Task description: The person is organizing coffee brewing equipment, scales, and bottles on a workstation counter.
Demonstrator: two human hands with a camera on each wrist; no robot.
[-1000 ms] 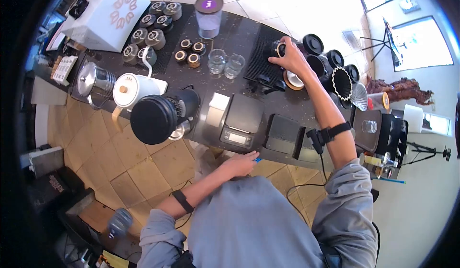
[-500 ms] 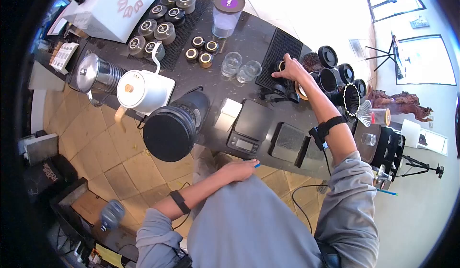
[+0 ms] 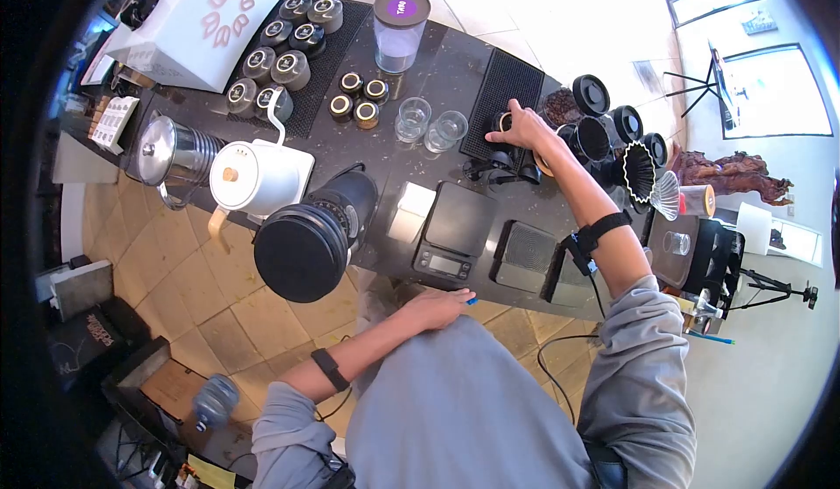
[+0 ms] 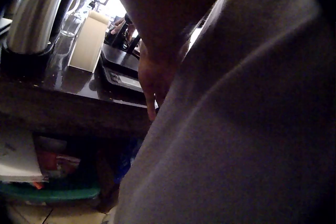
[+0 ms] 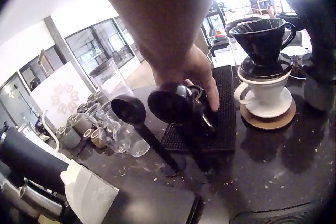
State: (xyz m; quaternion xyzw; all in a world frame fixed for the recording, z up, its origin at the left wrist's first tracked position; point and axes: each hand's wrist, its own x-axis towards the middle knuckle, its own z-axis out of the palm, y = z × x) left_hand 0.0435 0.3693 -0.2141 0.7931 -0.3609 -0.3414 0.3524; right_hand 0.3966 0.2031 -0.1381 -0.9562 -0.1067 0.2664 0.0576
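My right hand (image 3: 532, 129) reaches over the ribbed black mat (image 3: 512, 78), fingers and thumb curled round a small black object (image 5: 205, 116) with a pale ring at its top. Its exact kind I cannot tell, since the hand hides most of it. In the right wrist view, two black scoops (image 5: 128, 109) stand upright just in front of that grip. Beside the mat, a black dripper (image 5: 262, 43) sits on a white cup (image 5: 265, 95) and saucer. Low at the counter's front edge, my left hand (image 3: 437, 309) lies relaxed before my body, a bit of blue at its fingertips.
Two clear glasses (image 3: 413, 120) stand left of the mat, near several small jars (image 3: 350, 85). Closer to me are a scale (image 3: 457, 227), a black grinder (image 3: 302, 248) and a white kettle (image 3: 241, 177). More drippers (image 3: 640, 172) and dark lidded containers (image 3: 591, 95) line the right side.
My right hand has come nearer to me over the mat, bringing the black object toward the scoops, where the hand now largely covers it. The left hand has barely moved; the head view has shifted slightly.
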